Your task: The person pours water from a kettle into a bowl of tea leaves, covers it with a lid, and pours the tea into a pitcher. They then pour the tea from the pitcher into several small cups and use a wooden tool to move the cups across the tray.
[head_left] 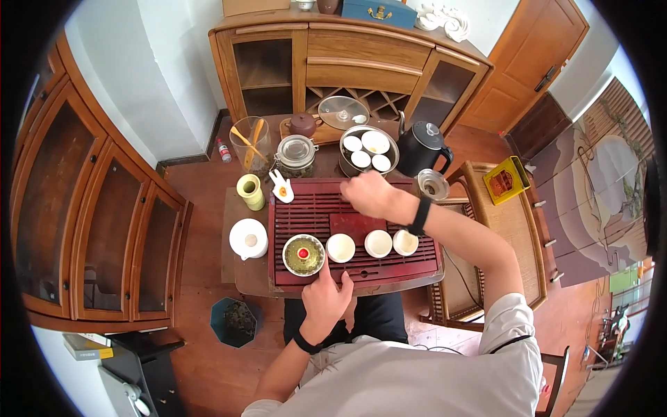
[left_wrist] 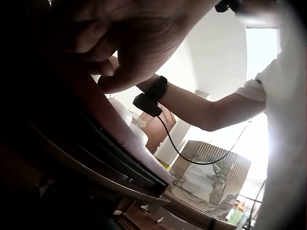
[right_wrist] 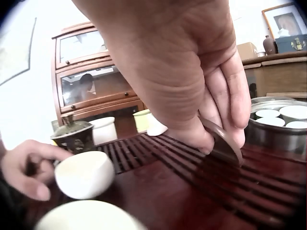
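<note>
My right hand (head_left: 372, 194) is over the back of the slatted tea tray (head_left: 306, 198). In the right wrist view, its thumb and fingers pinch a thin dark brown disc like a coaster (right_wrist: 225, 143), tilted on edge close over the slats; the hand hides it in the head view. My left hand (head_left: 326, 299) rests at the tray's front edge. Its index finger reaches forward beside the lidded tea bowl (head_left: 297, 267), which has a red knob; the other fingers are loosely bent. Right of the bowl stand a white cup (head_left: 340, 247) and two more white cups (head_left: 379, 243).
Behind the tray are a pot (head_left: 345, 167) holding several white cups, a black kettle (head_left: 422, 149), a glass jar (head_left: 296, 156) and a white hand-shaped ornament (head_left: 283, 187). A white lidded pot (head_left: 248, 240) and yellow-green vase (head_left: 251, 192) stand left. A bin (head_left: 236, 321) is on the floor.
</note>
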A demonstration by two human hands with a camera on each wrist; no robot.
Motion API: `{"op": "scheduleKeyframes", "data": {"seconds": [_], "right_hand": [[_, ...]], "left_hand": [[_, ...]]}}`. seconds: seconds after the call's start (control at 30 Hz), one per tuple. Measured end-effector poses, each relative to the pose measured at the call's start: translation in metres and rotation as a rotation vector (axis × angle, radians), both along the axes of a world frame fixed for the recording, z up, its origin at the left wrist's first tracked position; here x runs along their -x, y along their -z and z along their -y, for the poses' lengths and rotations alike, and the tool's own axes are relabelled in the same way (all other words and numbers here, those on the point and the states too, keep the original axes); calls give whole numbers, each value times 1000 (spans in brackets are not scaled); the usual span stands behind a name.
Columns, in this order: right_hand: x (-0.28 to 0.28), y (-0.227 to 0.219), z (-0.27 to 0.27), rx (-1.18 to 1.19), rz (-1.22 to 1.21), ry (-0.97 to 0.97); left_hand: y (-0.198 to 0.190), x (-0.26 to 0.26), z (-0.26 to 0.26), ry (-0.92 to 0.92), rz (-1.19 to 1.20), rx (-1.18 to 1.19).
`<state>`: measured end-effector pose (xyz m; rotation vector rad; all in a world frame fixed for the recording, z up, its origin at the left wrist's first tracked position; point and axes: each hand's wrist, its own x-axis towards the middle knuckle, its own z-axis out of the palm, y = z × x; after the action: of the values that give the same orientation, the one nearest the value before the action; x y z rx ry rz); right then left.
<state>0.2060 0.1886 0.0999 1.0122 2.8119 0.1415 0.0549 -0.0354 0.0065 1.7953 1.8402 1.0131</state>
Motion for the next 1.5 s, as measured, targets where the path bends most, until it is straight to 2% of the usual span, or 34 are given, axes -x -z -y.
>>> {"op": "scheduleKeyframes", "data": {"seconds": [0.07,0.17,0.27,0.33,0.43,0.53,0.6,0.67,0.7,0.73,0.8,0.87,1.07,1.17,1.27,1.4,1.5], "right_hand": [[2,-8,9,1,-8,-3],[-1,-16,6,291,-99,67],[-8,-6,-10,285,-138,9],[-7,-2,-21,249,-188,-1],[7,-3,-28,4,-225,91],[16,6,-27,-82,-155,33],[21,5,-11,-27,-167,50],[26,-14,9,78,17,-25],[25,-18,13,163,3,-2],[24,-18,12,165,5,-3],[20,-20,7,347,-31,-28],[20,-19,-2,345,-19,16],[28,-5,-31,218,-100,55],[44,-3,-32,-61,-196,78],[55,0,-28,-86,-170,29],[65,-4,-5,124,-99,-20],[73,-27,7,247,18,-7]], "left_hand": [[1,0,0,-4,-1,30],[2,0,1,1,-8,20],[3,0,0,3,-2,4],[2,0,0,5,-2,-4],[2,0,0,-4,19,-20],[5,-1,0,-14,-13,-38],[3,-1,0,-14,11,-2],[5,-1,0,-19,9,0],[5,-1,0,-19,5,0],[4,-2,0,-20,7,1],[3,-2,0,-30,-1,-3],[7,-2,-1,-25,-10,-19],[6,-2,0,-31,2,-18],[8,-2,0,-35,-6,-29],[5,-2,0,-32,-14,-26],[8,-2,0,-34,-16,-32],[8,-2,-1,-36,-18,-36]]}}
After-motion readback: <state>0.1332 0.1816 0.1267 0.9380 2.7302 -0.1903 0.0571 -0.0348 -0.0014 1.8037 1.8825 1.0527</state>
